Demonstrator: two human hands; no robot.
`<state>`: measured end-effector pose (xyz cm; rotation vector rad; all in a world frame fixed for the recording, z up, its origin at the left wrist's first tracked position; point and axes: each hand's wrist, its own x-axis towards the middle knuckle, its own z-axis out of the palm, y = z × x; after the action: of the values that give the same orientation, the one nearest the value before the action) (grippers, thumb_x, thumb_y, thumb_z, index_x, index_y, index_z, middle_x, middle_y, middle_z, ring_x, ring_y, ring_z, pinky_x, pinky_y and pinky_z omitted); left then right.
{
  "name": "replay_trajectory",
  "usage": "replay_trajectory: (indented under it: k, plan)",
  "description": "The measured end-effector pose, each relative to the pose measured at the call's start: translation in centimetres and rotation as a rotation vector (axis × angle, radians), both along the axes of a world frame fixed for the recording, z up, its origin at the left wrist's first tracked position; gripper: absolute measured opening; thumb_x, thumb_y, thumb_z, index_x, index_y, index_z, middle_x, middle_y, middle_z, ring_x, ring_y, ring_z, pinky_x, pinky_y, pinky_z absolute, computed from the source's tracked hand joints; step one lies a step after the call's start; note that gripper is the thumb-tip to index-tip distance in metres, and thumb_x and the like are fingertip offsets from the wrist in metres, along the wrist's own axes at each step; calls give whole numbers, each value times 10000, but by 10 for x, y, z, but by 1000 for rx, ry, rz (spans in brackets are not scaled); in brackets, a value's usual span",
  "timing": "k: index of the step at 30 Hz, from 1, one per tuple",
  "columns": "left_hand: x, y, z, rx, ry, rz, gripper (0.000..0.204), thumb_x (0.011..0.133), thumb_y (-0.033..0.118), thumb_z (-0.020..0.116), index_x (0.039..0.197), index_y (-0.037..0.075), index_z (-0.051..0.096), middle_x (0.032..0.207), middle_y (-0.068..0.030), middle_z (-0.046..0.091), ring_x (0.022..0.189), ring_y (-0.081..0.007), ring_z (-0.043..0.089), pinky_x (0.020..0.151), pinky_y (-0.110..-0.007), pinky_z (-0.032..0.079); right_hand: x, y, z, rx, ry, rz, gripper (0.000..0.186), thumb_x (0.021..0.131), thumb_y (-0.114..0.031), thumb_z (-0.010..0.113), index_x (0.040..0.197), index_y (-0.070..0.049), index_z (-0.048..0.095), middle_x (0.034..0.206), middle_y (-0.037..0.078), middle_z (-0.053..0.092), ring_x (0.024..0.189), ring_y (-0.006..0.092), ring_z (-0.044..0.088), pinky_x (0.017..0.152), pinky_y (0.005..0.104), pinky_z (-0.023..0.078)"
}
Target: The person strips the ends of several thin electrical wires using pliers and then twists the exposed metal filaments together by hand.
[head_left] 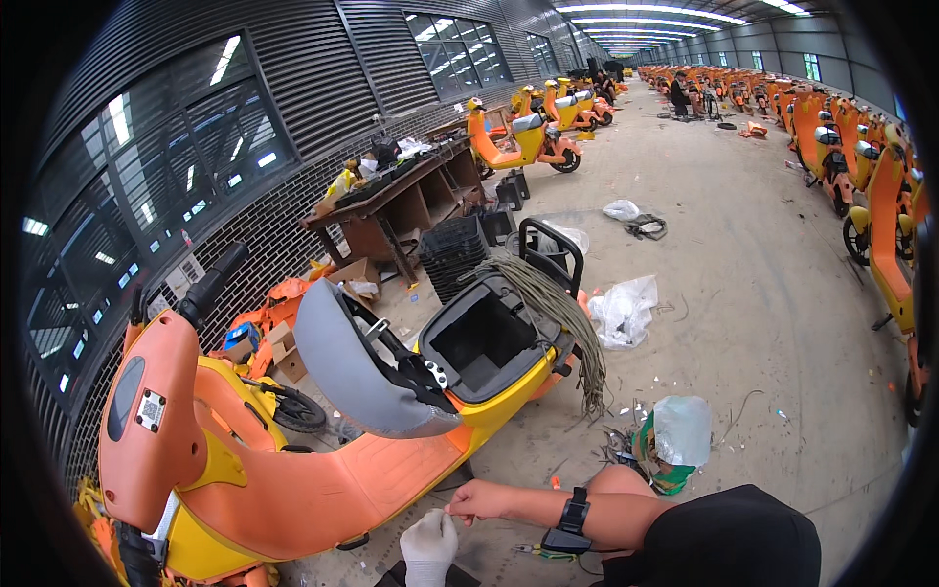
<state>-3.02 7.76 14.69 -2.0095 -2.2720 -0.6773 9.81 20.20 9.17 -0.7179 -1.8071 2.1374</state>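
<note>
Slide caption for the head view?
White-gloved left hand and bare right hand close together beside an orange-and-yellow scooter, its rounded grey seat tipped open.

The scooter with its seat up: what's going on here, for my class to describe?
A person's gloved left hand and bare right hand are close together beside the scooter; whether they hold anything small can't be made out. The seat is tipped up, the bin behind it is open, and cords hang over the scooter's rear.
</note>
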Motion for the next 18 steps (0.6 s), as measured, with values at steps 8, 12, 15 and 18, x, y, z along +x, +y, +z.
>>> replay_trajectory:
  k: [8, 12, 15, 18]
  plan:
    - [-23, -13, 24, 97, -39, -123, 184, 911, 230, 580, 812, 87, 639, 701, -164, 659, 677, -363, 672, 631, -475, 524, 0, -16, 32, 140, 67, 35, 303, 1008, -354, 579, 914, -68, 621, 753, -27, 617, 668, 57, 565, 585, 235, 416]
    - [-30, -23, 33, 105, -68, -115, 179, 913, 233, 581, 845, 87, 661, 713, -168, 663, 696, -363, 676, 640, -476, 524, -7, -16, 52, 105, -30, 75, 291, 1012, -338, 569, 909, -72, 625, 775, -30, 623, 662, 56, 562, 587, 229, 409]
    - [-38, -28, 42, 128, -198, -95, 193, 907, 244, 600, 886, 70, 683, 758, -184, 669, 744, -371, 676, 676, -461, 530, -23, -4, 67, 156, -99, 143, 247, 1001, -286, 568, 906, -68, 633, 735, -40, 594, 657, 61, 603, 560, 219, 416]
    - [-47, -34, 46, 91, -315, -68, 225, 899, 263, 629, 929, 50, 696, 784, -187, 679, 765, -350, 689, 698, -428, 535, -34, -1, 72, 196, -125, 239, 226, 995, -270, 568, 910, -71, 635, 728, -40, 594, 642, 59, 592, 550, 213, 410]
